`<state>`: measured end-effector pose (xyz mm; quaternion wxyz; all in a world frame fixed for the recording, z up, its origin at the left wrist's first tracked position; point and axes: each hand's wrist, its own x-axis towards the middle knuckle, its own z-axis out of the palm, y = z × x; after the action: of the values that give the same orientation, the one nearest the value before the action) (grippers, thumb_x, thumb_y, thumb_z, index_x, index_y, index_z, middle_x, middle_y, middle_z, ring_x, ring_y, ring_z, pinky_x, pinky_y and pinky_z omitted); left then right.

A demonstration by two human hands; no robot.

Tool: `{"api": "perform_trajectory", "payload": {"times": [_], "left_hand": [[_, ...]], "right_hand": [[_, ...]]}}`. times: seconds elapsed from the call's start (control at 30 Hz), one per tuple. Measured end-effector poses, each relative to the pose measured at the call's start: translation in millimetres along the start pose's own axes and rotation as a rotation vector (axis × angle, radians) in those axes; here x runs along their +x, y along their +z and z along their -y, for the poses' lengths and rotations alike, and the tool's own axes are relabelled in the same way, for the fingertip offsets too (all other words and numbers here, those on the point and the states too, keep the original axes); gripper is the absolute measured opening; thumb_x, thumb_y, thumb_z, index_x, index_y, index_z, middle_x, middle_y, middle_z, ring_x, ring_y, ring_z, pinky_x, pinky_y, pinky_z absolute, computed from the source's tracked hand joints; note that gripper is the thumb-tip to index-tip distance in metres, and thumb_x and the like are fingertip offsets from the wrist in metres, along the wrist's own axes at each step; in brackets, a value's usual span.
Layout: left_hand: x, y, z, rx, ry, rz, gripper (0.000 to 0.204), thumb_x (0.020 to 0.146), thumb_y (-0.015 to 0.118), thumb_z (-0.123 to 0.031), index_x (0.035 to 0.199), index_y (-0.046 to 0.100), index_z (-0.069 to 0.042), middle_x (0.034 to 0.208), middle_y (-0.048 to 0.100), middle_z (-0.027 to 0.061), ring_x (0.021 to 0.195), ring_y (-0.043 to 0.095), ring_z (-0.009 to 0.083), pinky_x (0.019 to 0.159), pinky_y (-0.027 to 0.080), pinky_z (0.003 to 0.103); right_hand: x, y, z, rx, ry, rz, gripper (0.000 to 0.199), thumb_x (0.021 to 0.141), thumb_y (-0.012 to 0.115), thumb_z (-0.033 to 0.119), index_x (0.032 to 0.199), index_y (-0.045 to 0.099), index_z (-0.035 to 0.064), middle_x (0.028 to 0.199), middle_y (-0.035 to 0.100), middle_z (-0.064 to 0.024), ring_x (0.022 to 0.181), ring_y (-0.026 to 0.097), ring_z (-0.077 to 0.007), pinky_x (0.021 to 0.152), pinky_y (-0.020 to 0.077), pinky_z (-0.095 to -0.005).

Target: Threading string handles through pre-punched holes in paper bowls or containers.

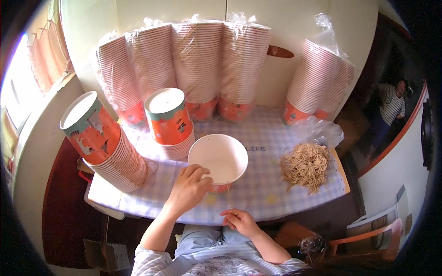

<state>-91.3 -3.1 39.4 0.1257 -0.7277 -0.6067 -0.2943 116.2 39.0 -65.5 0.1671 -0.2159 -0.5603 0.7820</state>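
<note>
A white-lined paper bucket (218, 158) stands upright, its mouth up, near the middle of the table. My left hand (189, 186) is closed on its near left rim. A thin tan string (229, 191) hangs at the bucket's near right side, toward my right hand (241, 221). That hand is at the table's front edge, fingers curled together; whether the string's end is in them is too small to tell. To the right lies a loose heap of tan strings (306, 166).
Stacked orange-and-green paper buckets (103, 142) lean at the left, with a shorter stack (169, 122) beside them. Tall bagged stacks (198, 69) line the wall; more bagged buckets (313, 76) stand back right. A crumpled plastic bag (317, 131) lies behind the strings. A person (391, 103) appears far right.
</note>
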Motion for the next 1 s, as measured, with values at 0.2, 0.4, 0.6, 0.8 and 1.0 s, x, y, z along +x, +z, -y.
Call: {"api": "perform_trajectory", "payload": {"times": [0.2, 0.4, 0.6, 0.8, 1.0], "left_hand": [[-44, 24, -28, -0.244, -0.322, -0.252, 0.019, 0.066, 0.064, -0.005, 0.084, 0.059, -0.007, 0.091, 0.057, 0.0066, 0.085, 0.053, 0.0262, 0.07, 0.043, 0.036], [-86, 73, -49, -1.061, -0.795, -0.053, 0.012, 0.082, 0.054, -0.008, 0.09, 0.06, -0.001, 0.088, 0.06, 0.0066, 0.082, 0.054, 0.0117, 0.071, 0.043, 0.025], [-80, 79, -53, -1.506, -0.935, 0.0, 0.018, 0.086, 0.051, -0.012, 0.096, 0.058, 0.002, 0.088, 0.059, 0.004, 0.078, 0.053, 0.0088, 0.067, 0.042, 0.021], [-78, 89, -59, -1.717, -0.971, 0.047, 0.017, 0.086, 0.054, -0.014, 0.092, 0.057, 0.001, 0.081, 0.058, 0.0016, 0.071, 0.053, 0.0065, 0.061, 0.043, 0.019], [-75, 92, -60, -1.809, -1.018, 0.048, 0.012, 0.084, 0.055, -0.01, 0.087, 0.058, 0.0, 0.089, 0.058, 0.0051, 0.084, 0.053, 0.0113, 0.074, 0.041, 0.023]], "right_hand": [[-7, 20, -10, -0.253, -0.15, -0.047, 0.025, 0.091, 0.044, 0.019, 0.102, 0.058, 0.0027, 0.068, 0.054, -0.0005, 0.058, 0.045, -0.0073, 0.055, 0.0386, -0.0206], [-7, 31, -30, -0.132, -0.293, -0.183, 0.024, 0.091, 0.038, 0.015, 0.09, 0.057, -0.0004, 0.063, 0.048, -0.0015, 0.059, 0.045, -0.0086, 0.056, 0.0373, -0.0221], [-10, 41, -35, -0.077, -0.21, -0.259, 0.027, 0.091, 0.035, 0.016, 0.077, 0.052, 0.0004, 0.063, 0.047, -0.0014, 0.057, 0.042, -0.0082, 0.053, 0.0344, -0.0225], [-11, 38, -37, -0.053, -0.237, -0.23, 0.026, 0.09, 0.037, 0.015, 0.071, 0.049, 0.0017, 0.06, 0.043, 0.0001, 0.054, 0.037, -0.007, 0.049, 0.0291, -0.0223], [-16, 33, -40, -0.028, -0.181, -0.232, 0.029, 0.089, 0.035, 0.016, 0.063, 0.042, 0.0046, 0.059, 0.04, 0.0009, 0.053, 0.034, -0.0068, 0.048, 0.0262, -0.022]]}}
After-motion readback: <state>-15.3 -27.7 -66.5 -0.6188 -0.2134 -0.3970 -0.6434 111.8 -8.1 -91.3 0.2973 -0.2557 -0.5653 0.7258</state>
